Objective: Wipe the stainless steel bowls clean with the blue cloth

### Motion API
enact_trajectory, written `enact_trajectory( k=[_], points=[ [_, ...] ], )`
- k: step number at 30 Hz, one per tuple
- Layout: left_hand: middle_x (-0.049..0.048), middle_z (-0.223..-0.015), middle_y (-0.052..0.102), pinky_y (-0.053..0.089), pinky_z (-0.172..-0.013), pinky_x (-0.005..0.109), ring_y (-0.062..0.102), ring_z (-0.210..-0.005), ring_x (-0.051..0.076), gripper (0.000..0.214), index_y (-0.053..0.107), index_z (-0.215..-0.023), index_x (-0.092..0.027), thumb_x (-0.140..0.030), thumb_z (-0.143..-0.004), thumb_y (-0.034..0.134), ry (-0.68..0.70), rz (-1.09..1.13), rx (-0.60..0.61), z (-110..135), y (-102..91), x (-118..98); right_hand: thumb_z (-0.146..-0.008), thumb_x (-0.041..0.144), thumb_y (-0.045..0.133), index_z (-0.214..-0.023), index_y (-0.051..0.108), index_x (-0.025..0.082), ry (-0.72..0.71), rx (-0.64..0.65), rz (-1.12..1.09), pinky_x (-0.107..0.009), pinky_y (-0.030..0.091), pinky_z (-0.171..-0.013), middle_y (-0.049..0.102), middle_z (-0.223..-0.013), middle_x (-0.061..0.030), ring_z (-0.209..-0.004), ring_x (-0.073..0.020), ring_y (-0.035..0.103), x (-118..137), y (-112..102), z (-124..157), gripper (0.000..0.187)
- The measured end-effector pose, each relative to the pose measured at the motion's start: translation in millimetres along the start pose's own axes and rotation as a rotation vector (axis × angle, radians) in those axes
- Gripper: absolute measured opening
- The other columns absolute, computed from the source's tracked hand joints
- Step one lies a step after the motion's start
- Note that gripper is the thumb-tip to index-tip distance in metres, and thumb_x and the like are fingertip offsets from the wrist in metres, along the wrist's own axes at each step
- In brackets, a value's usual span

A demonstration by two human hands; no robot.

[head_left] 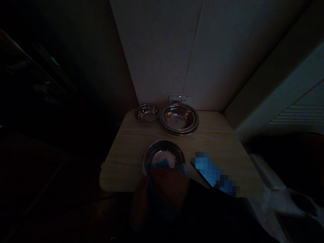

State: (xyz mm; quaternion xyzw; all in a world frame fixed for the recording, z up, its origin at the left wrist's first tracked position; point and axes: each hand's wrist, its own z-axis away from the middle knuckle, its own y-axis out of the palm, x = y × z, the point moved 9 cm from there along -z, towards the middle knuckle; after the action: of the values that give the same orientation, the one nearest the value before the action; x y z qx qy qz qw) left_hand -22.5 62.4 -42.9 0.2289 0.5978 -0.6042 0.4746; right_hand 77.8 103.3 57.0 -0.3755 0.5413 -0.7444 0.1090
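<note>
A shiny metal bowl (146, 158) is at the near part of the small wooden table. Over its near side my right hand (169, 185) is closed on a blue cloth (163, 163), pressing it into the bowl; part of the cloth hangs down between my hands. Close beside it, my left hand (140, 200) is closed at the bowl's near left rim, its fingers partly lost in the dark. The near edge of the bowl is hidden behind both hands.
Farther back on the tabletop (124, 158) stand a small metal bowl (147, 116) and a stack of larger metal bowls (179, 122). A phone (211, 173) with a lit, blurred screen lies at the right. A wall socket (180, 99) is behind the stack. The room is dim.
</note>
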Motion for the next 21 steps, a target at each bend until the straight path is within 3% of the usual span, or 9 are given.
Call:
enact_trajectory(
  k=[4,10,17,21],
  points=[
    [0.0072,-0.109,0.067,0.043,-0.095,0.043,0.056,-0.109,0.027,0.034,0.064,-0.104,-0.024,-0.026,-0.077,0.044,-0.004,-0.038,-0.013,1,0.4,-4,-0.084,0.026,0.042,-0.098,0.062,0.015,-0.029,0.067,0.041,-0.034,0.049,-0.072,0.068,-0.095,-0.0119,-0.084,-0.0248,0.064,-5,0,1,0.026],
    [0.0088,-0.109,0.066,0.042,-0.096,0.039,0.056,-0.109,0.025,0.036,0.063,-0.103,-0.022,-0.027,-0.076,0.04,0.043,-0.108,-0.02,-2,-3.2,-9,-0.086,0.026,0.041,-0.108,0.058,0.016,-0.059,0.039,0.051,-0.037,0.043,-0.088,0.064,-0.107,-0.0106,-0.107,-0.0246,0.055,-13,0,-14,0.03],
    [0.009,-0.11,0.066,0.043,-0.095,0.04,0.056,-0.109,0.026,0.036,0.063,-0.104,-0.023,-0.025,-0.075,0.041,0.052,-0.104,-0.013,1,-1.3,-5,-0.087,0.019,0.037,-0.125,0.046,0.005,0.178,-0.052,0.13,-0.042,0.039,-0.094,0.051,-0.128,-0.0175,-0.122,-0.0275,0.042,-43,-3,-28,0.042],
    [0.0089,-0.112,0.065,0.041,-0.098,0.04,0.053,-0.113,0.026,0.038,0.062,-0.107,-0.022,-0.025,-0.076,0.04,0.022,-0.083,-0.022,1,-0.3,-5,-0.085,0.02,0.04,-0.118,0.054,0.012,-0.037,0.001,0.083,-0.039,0.041,-0.093,0.057,-0.121,-0.0128,-0.119,-0.0255,0.044,-25,2,-28,0.037]
  ],
)
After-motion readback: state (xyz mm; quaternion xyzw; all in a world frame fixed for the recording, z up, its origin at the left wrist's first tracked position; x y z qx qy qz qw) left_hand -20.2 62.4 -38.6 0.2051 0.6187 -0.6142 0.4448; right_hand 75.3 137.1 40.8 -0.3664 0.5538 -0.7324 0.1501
